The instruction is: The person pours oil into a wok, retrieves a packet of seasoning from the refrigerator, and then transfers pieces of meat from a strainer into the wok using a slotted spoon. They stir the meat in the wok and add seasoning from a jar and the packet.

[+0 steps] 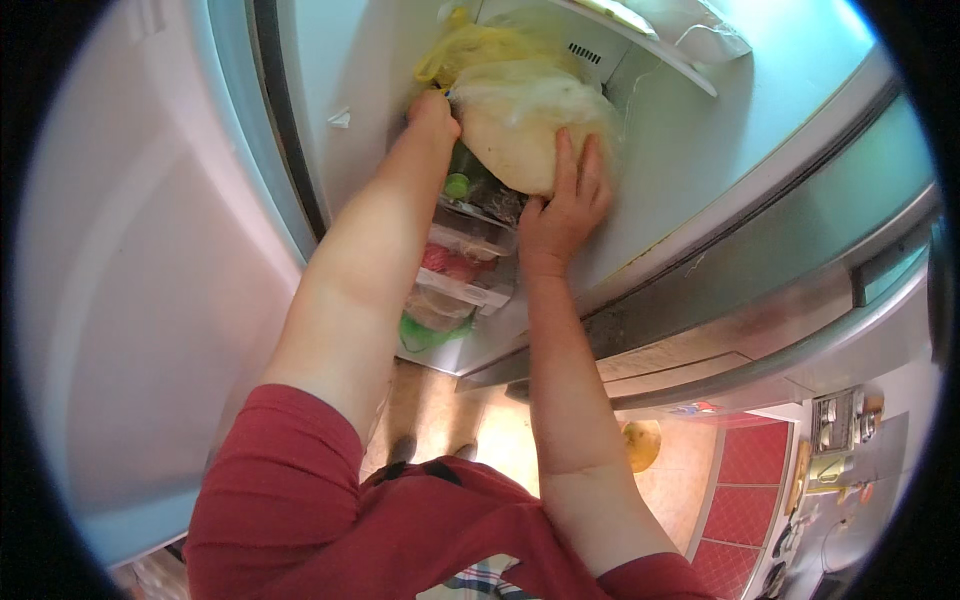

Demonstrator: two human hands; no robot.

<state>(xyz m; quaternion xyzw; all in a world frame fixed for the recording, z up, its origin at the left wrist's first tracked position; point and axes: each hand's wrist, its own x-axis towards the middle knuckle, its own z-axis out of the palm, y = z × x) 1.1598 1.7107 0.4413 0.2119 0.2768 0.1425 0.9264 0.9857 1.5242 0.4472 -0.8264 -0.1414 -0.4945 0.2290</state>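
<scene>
Both my arms reach into an open refrigerator. A large pale, rounded bundle in a clear plastic bag (517, 127) fills the middle of the compartment. My right hand (570, 187) lies against its lower right side, fingers spread over the surface and thumb below. At the bundle's left edge is my left hand (435, 112), its fingers mostly hidden, so its grip cannot be made out. Just behind and above it sits a yellow translucent plastic bag (487, 49) with contents I cannot identify. Under the bundle, a green cap (456, 185) shows beside dark items.
A shelf (645, 34) with bagged items juts out above. Lower down are clear drawers (472, 281) with red contents and a green bag (435, 334). The open door (150, 262) stands at left. A yellow round object (642, 445) is on the floor at right.
</scene>
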